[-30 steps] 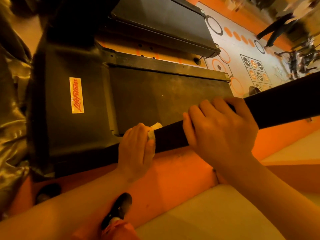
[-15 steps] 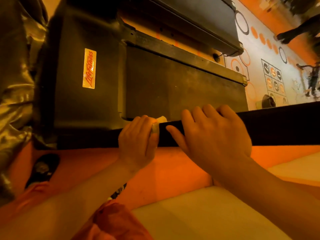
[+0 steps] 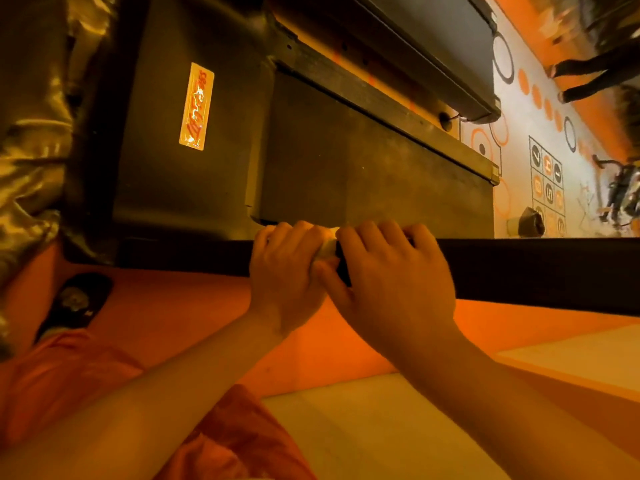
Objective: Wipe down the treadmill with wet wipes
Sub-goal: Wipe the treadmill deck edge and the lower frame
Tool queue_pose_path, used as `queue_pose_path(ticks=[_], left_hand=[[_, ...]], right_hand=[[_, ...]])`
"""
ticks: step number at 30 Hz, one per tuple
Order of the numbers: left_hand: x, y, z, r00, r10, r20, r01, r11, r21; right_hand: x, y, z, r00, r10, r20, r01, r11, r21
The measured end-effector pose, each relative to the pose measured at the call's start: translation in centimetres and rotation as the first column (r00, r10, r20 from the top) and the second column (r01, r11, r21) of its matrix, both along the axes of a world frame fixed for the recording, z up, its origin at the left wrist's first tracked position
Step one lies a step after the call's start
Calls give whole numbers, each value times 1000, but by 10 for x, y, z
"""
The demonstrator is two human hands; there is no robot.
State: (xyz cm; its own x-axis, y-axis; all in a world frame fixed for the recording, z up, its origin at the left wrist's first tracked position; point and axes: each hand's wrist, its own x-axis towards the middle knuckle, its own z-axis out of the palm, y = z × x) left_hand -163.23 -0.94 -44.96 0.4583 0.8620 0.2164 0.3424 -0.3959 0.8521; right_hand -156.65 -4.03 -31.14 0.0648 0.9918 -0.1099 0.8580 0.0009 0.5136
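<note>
Right now my left hand (image 3: pixel 287 271) is curled over the top of the black rail (image 3: pixel 519 268), fingers wrapped down its far side and clamped on the wet wipe (image 3: pixel 328 245), which is bunched beneath them; only a pale corner of it shows beside my index finger. My right hand (image 3: pixel 391 282) sits just beside it, touching, with its fingers hooked over the rail's far edge and the thumb pressed to the near face, gripping the rail itself. That corner of the wipe peeks out between the two hands. The rail runs level from the left to the right edge of my view and belongs to the treadmill (image 3: pixel 311 161). Beyond it lies the dark belt (image 3: pixel 381 188), and to the left is the motor cover (image 3: pixel 156 202) with a bright label (image 3: pixel 196 106) whose lettering is too blurred to read. A second machine (image 3: pixel 415 36) stands past the belt's far edge. Below the rail is orange floor (image 3: pixel 166 320), with a dark shoe (image 3: pixel 74 303) near the lower left. At the far right is pale flooring (image 3: pixel 526 109) printed with circles and a numbered grid.
</note>
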Motion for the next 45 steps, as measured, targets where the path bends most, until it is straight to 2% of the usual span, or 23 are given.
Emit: queue_pose_path(ticks=[4, 7, 12, 16, 19, 21, 24, 31, 34, 45], left_hand=[[-13, 7, -29, 999, 44, 27, -41, 996, -85], [-18, 10, -43, 999, 37, -3, -37, 994, -101], [-26, 12, -61, 999, 47, 25, -43, 990, -134], [-26, 13, -65, 998, 19, 57, -15, 998, -60], [-29, 16, -74, 996, 42, 82, -37, 997, -67], [-33, 18, -84, 993, 69, 93, -63, 996, -69], [-36, 19, -94, 991, 93, 95, -88, 995, -56], [-36, 20, -106, 990, 106, 88, -103, 994, -43], [-41, 21, -115, 990, 113, 80, -109, 993, -54], [-65, 30, -161, 995, 99, 29, -95, 987, -129]], right_hand=[[-3, 5, -17, 994, 45, 102, -44, 999, -11], [-8, 9, -26, 996, 31, 78, -26, 998, -59], [-20, 18, -36, 996, -86, 17, 87, 984, -155], [-26, 23, -51, 992, -125, 22, 127, 963, -237], [-32, 33, -59, 990, -74, 121, 117, 911, -395], [-32, 39, -71, 989, -73, 126, 125, 865, -485], [-38, 42, -84, 975, -87, 205, 169, 889, -426], [-32, 37, -94, 995, -4, 99, 33, 955, -294], [-37, 37, -100, 999, -11, 36, 20, 965, -261], [-60, 49, -154, 1000, -18, -10, 15, 976, -215]])
